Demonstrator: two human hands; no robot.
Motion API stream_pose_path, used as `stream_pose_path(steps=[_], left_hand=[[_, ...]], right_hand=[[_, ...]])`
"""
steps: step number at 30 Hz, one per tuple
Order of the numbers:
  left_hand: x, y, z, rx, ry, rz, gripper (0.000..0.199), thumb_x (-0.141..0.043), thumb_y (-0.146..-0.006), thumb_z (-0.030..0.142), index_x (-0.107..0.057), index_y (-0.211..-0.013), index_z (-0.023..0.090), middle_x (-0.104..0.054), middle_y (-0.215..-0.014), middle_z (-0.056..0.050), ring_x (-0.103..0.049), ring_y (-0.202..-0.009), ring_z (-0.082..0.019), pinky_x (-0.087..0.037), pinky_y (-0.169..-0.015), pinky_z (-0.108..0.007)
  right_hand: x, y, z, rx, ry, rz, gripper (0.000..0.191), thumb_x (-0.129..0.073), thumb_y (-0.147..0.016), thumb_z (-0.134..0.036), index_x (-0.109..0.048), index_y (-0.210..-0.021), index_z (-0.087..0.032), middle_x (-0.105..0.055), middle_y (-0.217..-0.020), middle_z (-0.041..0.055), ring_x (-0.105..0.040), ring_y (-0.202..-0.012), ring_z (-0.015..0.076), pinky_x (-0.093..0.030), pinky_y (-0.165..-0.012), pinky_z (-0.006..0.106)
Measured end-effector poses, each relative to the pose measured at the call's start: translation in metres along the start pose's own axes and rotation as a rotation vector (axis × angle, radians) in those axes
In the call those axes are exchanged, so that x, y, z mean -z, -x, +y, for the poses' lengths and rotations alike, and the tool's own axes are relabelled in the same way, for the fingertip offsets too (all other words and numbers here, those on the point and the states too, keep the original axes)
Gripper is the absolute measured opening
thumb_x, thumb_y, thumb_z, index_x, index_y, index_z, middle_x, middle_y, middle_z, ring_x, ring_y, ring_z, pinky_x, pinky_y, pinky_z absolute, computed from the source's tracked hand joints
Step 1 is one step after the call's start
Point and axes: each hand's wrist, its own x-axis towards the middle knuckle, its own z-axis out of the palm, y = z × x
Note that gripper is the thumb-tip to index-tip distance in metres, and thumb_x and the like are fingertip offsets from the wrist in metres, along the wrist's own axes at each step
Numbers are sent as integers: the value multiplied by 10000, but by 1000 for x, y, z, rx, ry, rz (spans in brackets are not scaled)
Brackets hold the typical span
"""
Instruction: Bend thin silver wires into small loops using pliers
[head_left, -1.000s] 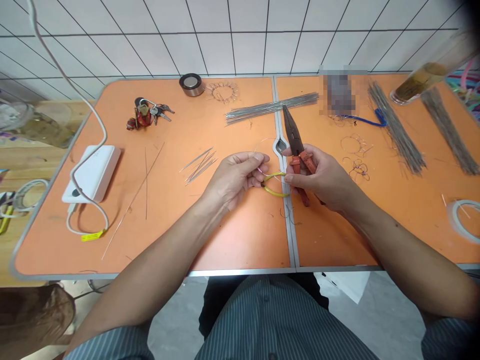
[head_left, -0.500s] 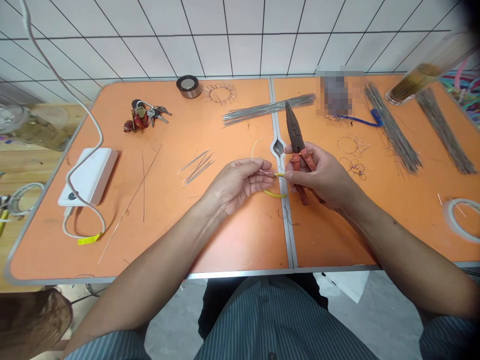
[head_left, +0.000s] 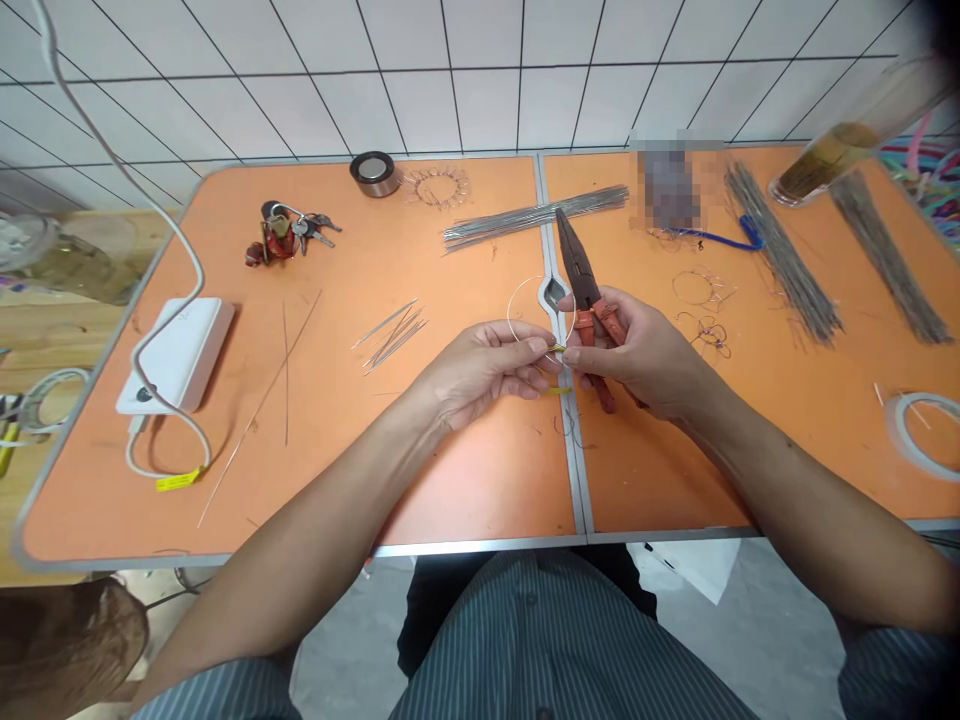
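Observation:
Near the middle seam of the orange table (head_left: 480, 460), my left hand (head_left: 499, 372) pinches a thin wire ring (head_left: 510, 300) that carries a short yellow piece (head_left: 556, 348). My right hand (head_left: 637, 350) keeps red-handled pliers (head_left: 579, 262) in its palm and fingers, their dark jaws pointing up and away. The thumb and forefinger of that hand meet the yellow piece from the right, close to the left fingertips. A second yellow bit (head_left: 556, 390) shows just below the left fingers. Fine wire ends between the fingertips are too small to make out.
Wire bundles (head_left: 536, 217) lie at the back and right. Tape (head_left: 374, 174), keys (head_left: 289, 235), short wires (head_left: 396, 335) and a white power bank (head_left: 176, 355) with a cable are on the left. A glass jar (head_left: 829, 165) stands at the back right.
My left hand's fingers have shifted slightly right and closed nearer the right fingertips. The plier jaws have tilted a little to the left. The wire ring has moved slightly right.

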Motion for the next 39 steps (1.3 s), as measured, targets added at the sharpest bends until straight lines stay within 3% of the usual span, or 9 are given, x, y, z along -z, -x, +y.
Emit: stream_pose_path(steps=[4, 9, 19, 26, 31, 39], left_hand=[[2, 0, -3, -29, -102, 12, 189, -927, -883, 263, -818, -886, 108, -846, -838, -121, -737, -575, -128, -596, -542, -204], [0, 1, -5, -60, -177, 24, 258, -943, -868, 340, -820, -860, 114, -849, -848, -122, -728, -571, -127, -575, -519, -204], [-19, 3, -18, -188, -92, 188, 306, -857, -934, 286, -709, -706, 144, -771, -690, -58, -646, -520, -96, -481, -512, -201], [-25, 4, -24, -276, -33, 278, 293, -780, -977, 221, -662, -715, 167, -701, -665, -8, -574, -516, -76, -423, -504, -208], [-28, 4, -23, -300, -32, 308, 326, -771, -996, 232, -628, -708, 179, -649, -640, 15, -522, -497, -67, -403, -504, -205], [-30, 5, -23, -308, -42, 321, 365, -657, -1031, 146, -630, -668, 178, -598, -554, 23, -494, -472, -73, -402, -518, -217]], right_hand=[[0, 0, 0, 3, 6, 3, 568, -943, -735, -201, -641, -1213, -244, -661, -803, -42, -650, -582, 152, -476, -371, 256], [-1, 1, 0, 3, -6, 2, 592, -928, -742, -201, -626, -1249, -248, -650, -807, -52, -629, -555, 147, -462, -317, 253], [-3, -1, 7, 21, -18, 36, 618, -951, -755, -230, -626, -1280, -250, -669, -829, -45, -648, -575, 146, -476, -328, 235], [-11, 0, 9, 20, -26, 46, 660, -979, -746, -277, -618, -1298, -285, -662, -839, -45, -677, -635, 176, -505, -364, 253], [-15, 0, 9, 40, -25, 34, 680, -992, -741, -290, -612, -1304, -284, -656, -826, -51, -654, -647, 163, -544, -430, 257], [-20, 3, 2, 67, 74, 55, 657, -988, -752, -317, -619, -1294, -279, -624, -826, -51, -582, -609, 139, -508, -424, 259]])
